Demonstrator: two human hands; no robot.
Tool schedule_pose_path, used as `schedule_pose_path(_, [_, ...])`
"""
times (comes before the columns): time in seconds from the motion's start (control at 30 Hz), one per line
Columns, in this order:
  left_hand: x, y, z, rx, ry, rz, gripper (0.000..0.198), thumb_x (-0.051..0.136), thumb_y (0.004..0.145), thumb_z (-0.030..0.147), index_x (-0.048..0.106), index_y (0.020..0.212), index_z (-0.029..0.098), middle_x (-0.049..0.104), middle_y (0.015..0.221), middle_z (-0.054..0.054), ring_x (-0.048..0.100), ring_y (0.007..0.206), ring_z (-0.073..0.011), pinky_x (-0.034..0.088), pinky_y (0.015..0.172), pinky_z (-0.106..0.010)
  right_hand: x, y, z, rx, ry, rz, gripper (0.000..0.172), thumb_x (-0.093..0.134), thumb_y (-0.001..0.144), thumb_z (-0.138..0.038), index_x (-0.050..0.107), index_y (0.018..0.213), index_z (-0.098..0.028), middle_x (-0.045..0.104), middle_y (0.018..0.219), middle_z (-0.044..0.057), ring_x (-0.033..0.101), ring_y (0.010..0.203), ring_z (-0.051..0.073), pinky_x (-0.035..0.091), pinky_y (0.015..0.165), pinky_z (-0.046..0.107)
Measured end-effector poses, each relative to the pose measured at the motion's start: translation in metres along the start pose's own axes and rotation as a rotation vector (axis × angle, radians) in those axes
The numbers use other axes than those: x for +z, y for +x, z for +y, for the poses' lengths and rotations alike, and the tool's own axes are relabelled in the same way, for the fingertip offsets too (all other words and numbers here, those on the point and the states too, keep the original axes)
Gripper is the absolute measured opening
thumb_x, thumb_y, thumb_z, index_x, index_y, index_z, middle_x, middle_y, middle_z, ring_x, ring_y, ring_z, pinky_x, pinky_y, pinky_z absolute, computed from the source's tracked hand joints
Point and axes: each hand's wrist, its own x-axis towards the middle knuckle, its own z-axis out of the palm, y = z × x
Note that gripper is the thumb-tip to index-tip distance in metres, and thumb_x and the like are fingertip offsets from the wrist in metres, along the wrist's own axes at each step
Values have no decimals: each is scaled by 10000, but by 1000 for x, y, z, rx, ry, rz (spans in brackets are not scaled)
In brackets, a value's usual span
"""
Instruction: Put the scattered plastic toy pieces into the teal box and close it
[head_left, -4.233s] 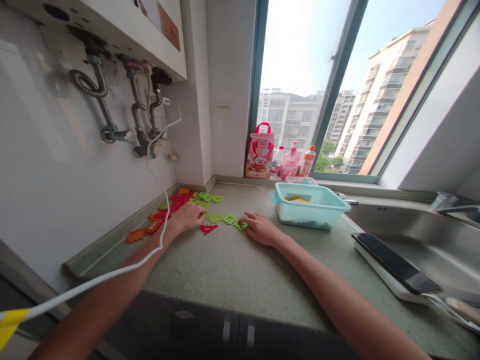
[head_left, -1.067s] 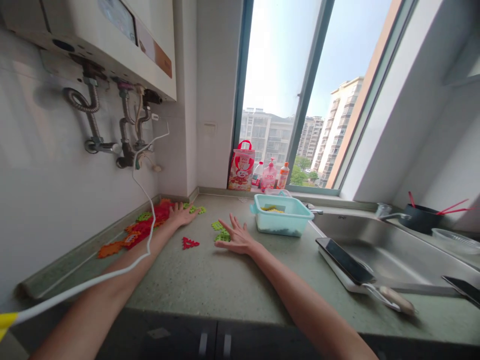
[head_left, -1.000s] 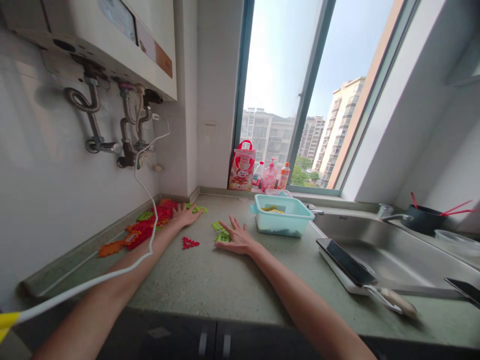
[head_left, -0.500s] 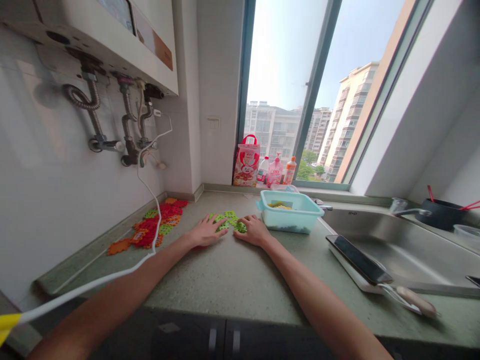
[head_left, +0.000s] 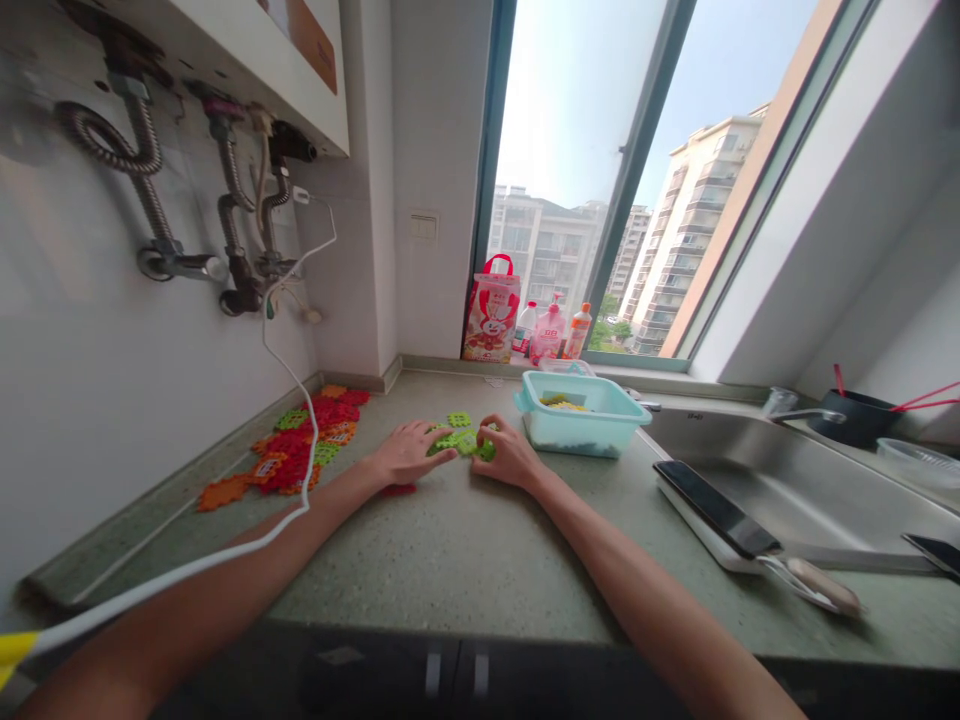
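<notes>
Both my hands rest on the green speckled counter, closed in on a small cluster of green interlocking plastic pieces. My left hand has its fingers curled onto the left side of the cluster. My right hand pinches the right side of it. A red piece pokes out from under my left hand. A spread of red, orange and green pieces lies along the wall at the left. One green piece sits alone just behind the cluster.
A light blue tub with yellow bits inside stands right of my hands. Behind it, a red bag and bottles line the window sill. A steel sink, a phone on a white board and a white cable are nearby.
My left hand came in from the red pile at the wall to the green pieces. Both hands went from flat and spread to closed on the green cluster.
</notes>
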Motion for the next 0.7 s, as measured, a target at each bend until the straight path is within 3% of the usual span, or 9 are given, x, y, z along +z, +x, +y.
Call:
schedule_pose_path(0.27, [5, 2, -7, 16, -16, 18, 772, 371, 971, 802, 522, 1540, 303, 577, 1505, -117, 518, 1378, -331, 353, 1164, -468, 6, 0, -1, -6, 145, 49, 75, 714, 826, -283, 685, 830, -214, 650, 1061, 52, 606, 796, 151, 509, 827, 286])
schedule_pose_path(0.43, [2, 1, -2, 94, -46, -42, 824, 467, 916, 836, 499, 1558, 321, 546, 1528, -124, 502, 1396, -343, 359, 1174, -465, 5, 7, 7, 141, 271, 233, 137, 626, 854, -304, 650, 759, -208, 648, 832, 27, 607, 776, 175, 491, 791, 299])
schedule_pose_path(0.53, [-1, -1, 3, 177, -78, -84, 783, 488, 929, 810, 494, 1558, 345, 529, 1549, -102, 478, 1425, -329, 349, 1189, -446, 5, 12, 9, 200, 302, 307, 189, 586, 883, -332, 643, 754, -205, 656, 802, 26, 610, 788, 187, 484, 793, 308])
schedule_pose_path(0.63, [0, -1, 7, 231, -120, -99, 687, 429, 994, 749, 491, 1557, 361, 517, 1571, -76, 461, 1446, -308, 331, 1205, -439, 7, 12, 5, 212, 222, 227, 157, 605, 884, -317, 699, 925, -197, 683, 902, 38, 619, 830, 192, 488, 824, 315])
schedule_pose_path(0.7, [1, 1, 6, 230, -143, -100, 625, 364, 1041, 696, 491, 1555, 365, 510, 1582, -63, 456, 1453, -293, 322, 1212, -438, 9, 9, -1, 175, 111, 106, 314, 647, 872, -301, 703, 1166, -203, 699, 1019, 58, 628, 938, 213, 491, 892, 331])
